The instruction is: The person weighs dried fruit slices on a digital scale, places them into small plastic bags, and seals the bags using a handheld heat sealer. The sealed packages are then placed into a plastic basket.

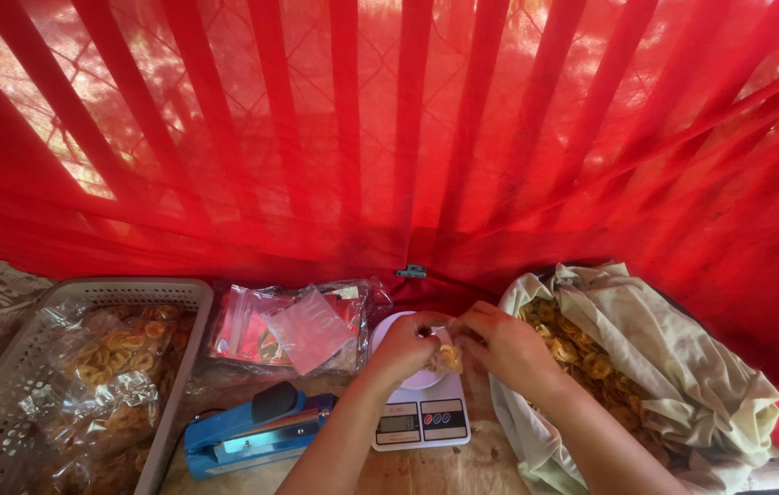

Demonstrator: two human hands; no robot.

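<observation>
a: forearms are seen closest to the lens, reaching up to a small clear bag of chips that is held over the white scale.

b: how is it gripped?

a: the left hand and right hand are drawn together, fingers pinched on the bag's mouth. how tightly it is held cannot be told.

b: what could be spilled?

a: if the mouth were let slip, chips would likely be dropped onto the scale's platform or the wooden surface. the bag is held above the platform's edge, so a loose grip could send it off the side.

b: anything else nearby?

a: the blue heat sealer lies just left of the scale, and the open cloth sack of chips sits just beside the right forearm; it could be nudged. the grey basket of filled packets stands well apart.
</observation>
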